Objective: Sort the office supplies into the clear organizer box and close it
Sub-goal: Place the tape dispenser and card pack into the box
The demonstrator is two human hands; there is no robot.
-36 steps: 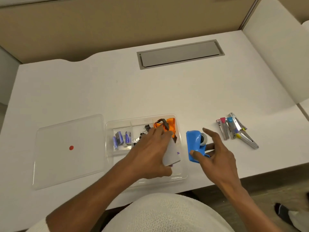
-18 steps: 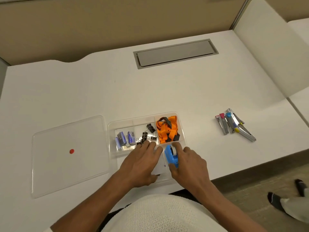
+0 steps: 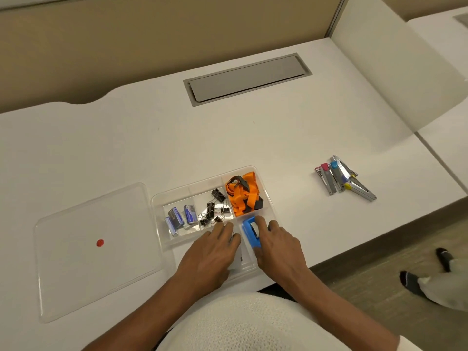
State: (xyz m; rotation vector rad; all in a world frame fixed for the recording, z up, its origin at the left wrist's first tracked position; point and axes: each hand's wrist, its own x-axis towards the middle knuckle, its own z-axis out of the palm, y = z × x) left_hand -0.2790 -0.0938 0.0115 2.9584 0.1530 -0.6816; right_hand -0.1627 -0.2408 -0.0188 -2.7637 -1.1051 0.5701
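Under both hands: one clear plastic organizer box (image 3: 162, 198), lid off. Right hand (image 3: 274, 245) pinches one blue tape dispenser (image 3: 250, 231) inside the near-right compartment; left hand (image 3: 214, 252) lies flat, fingers spread, on one white card (mostly hidden). Beyond the fingertips: one orange lanyard (image 3: 243, 196), roughly eight black binder clips (image 3: 211, 210), three blue staple boxes (image 3: 181, 216). Left of the left hand: one clear lid (image 3: 76, 262). Well right: about four staple removers (image 3: 340, 177).
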